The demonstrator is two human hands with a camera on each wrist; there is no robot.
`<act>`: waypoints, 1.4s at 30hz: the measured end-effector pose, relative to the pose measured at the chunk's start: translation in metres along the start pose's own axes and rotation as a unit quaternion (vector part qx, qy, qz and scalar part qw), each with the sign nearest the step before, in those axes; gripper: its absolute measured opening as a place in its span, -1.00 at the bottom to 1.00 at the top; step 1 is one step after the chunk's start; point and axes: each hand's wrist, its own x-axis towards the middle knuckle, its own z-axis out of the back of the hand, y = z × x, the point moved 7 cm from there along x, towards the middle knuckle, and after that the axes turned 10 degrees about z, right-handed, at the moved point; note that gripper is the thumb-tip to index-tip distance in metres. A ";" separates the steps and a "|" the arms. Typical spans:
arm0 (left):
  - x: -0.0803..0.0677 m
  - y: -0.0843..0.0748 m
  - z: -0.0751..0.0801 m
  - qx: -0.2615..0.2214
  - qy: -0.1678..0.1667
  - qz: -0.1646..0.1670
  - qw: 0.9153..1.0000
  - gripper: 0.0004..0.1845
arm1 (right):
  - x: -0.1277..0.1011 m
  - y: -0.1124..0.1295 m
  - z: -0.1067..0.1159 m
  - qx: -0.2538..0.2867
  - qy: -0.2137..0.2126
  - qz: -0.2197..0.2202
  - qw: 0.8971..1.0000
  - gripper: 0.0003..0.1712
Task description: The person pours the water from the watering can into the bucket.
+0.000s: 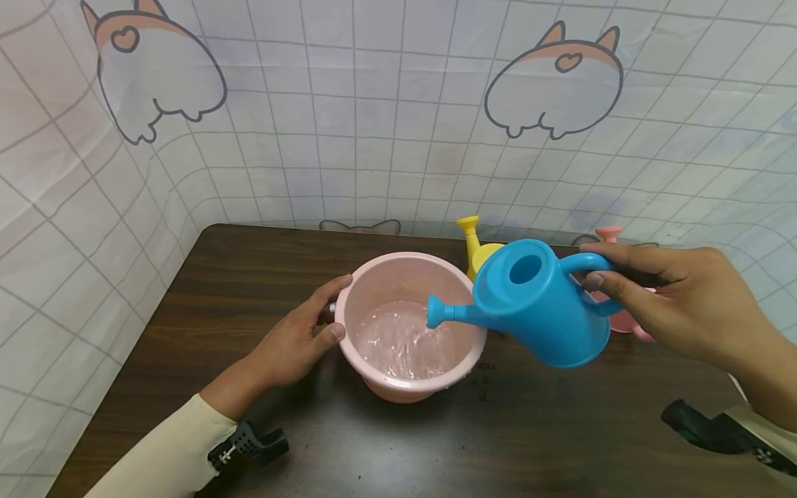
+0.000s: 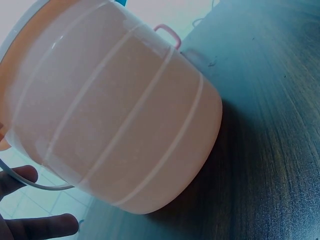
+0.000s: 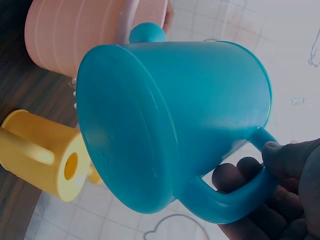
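A pink bucket (image 1: 405, 380) stands on the table with rippling water (image 1: 398, 339) in it. My left hand (image 1: 299, 339) rests against its left rim, thumb and index finger spread along the edge. In the left wrist view, two straight fingers (image 2: 45, 226) lie beside the bucket's thin handle (image 2: 47, 187). My right hand (image 1: 691, 297) grips a blue watering can (image 1: 548, 318) by its loop handle, thumb on top. The can is held up and tilted, its spout (image 1: 441, 312) over the bucket's opening.
A yellow watering can (image 1: 488, 256) stands behind the blue one, partly hidden. A pink watering can (image 1: 623, 321) is mostly covered by my right hand. Water drops (image 1: 482, 384) dot the dark wooden table (image 1: 398, 456). A white gridded cloth (image 1: 373, 138) hangs behind.
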 end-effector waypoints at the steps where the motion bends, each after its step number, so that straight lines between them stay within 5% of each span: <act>1: 0.000 0.000 0.000 0.001 0.000 0.001 1.000 -0.30 | 0.000 0.000 0.000 0.000 0.001 -0.002 1.000 -0.50; 42: -0.001 0.000 0.001 0.004 0.003 0.023 1.000 -0.30 | 0.016 0.010 0.003 -0.027 -0.026 0.041 0.998 -0.48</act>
